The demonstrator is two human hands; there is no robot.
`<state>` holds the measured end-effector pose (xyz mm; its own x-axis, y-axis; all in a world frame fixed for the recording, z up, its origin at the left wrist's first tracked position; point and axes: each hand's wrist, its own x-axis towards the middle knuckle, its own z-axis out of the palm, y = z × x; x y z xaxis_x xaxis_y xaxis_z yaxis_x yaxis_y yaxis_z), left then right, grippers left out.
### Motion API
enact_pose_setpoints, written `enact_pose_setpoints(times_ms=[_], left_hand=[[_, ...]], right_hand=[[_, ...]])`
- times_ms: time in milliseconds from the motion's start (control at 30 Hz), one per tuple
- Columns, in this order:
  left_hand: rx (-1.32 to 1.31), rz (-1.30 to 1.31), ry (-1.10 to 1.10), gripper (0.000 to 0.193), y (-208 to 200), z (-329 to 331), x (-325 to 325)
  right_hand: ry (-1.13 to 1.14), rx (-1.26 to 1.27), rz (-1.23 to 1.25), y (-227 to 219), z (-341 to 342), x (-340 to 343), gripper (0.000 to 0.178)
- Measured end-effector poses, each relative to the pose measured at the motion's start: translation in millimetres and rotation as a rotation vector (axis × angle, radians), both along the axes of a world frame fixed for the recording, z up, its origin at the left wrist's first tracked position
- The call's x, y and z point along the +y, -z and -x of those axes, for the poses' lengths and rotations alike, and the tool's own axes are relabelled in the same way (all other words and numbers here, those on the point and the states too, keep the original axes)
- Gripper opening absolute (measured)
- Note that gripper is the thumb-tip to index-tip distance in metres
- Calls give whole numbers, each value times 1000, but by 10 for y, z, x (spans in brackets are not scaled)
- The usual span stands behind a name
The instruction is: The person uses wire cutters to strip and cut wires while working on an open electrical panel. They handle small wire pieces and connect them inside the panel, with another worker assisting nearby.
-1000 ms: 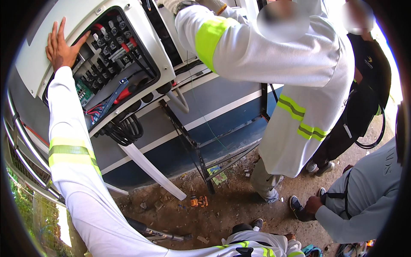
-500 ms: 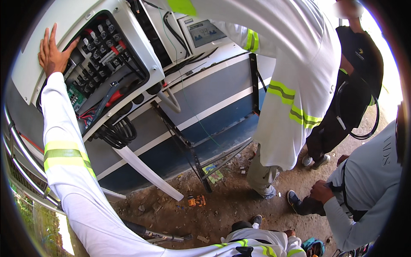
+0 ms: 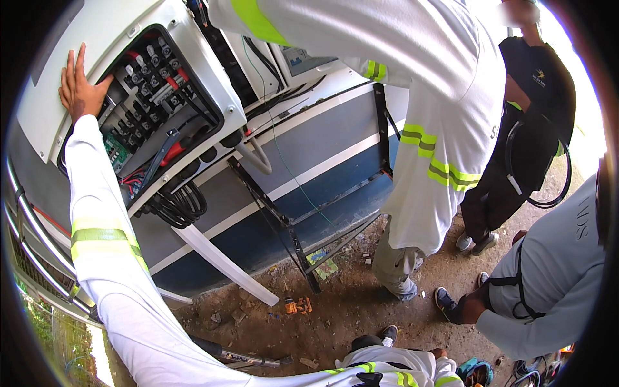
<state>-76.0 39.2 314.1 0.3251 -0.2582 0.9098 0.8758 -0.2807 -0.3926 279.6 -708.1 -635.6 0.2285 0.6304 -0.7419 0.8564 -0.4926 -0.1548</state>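
Note:
My left hand [image 3: 82, 91] lies against the white housing [image 3: 40, 109] of a wall-mounted electrical cabinet, its fingers spread and gripping nothing. The thumb reaches the edge of the cabinet's open compartment. Inside it are rows of metal terminals [image 3: 149, 97], red-sleeved connections and a green circuit board [image 3: 116, 151]. A tool with red and black handles [image 3: 173, 152] rests in the lower part of the compartment. Bundled black cables [image 3: 177, 205] hang beneath the cabinet. My right hand is out of the picture.
A co-worker in a white reflective shirt [image 3: 438, 97] leans over the cabinet's right side. Another person holds a black cable [image 3: 564, 187]; one in grey [image 3: 548, 290] stands nearby, and another is low at the bottom. An orange drill [image 3: 298, 306] lies on the dirt floor. Metal railings [image 3: 42, 238] are at left.
My left hand stays on the housing. The co-worker's white sleeve has moved left, covering more of the right-hand box. The person in grey has lowered the hand held at the waist.

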Motion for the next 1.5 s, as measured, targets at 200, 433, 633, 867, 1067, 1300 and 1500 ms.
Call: enact_pose_setpoints(times_ms=[200,433,633,867,1067,1300,1500], left_hand=[[12,-9,3,97,1,4,6],[12,-2,23,95,14,6,19],[10,2,20,96,26,3,17],[16,-18,11,95,21,14,23],[18,-16,13,95,5,20,34],[12,-18,2,96,7,11,23],[8,-23,-6,97,-3,7,19]], right_hand=[[53,24,-70,20,-8,-49,33],[18,22,20,-96,-23,15,34],[6,26,111,-185,-13,125,36],[37,79,-27,-94,36,102,35],[41,32,75,-161,-13,103,35],[39,19,59,-130,0,77,36],[67,68,-12,-109,-66,74,39]])
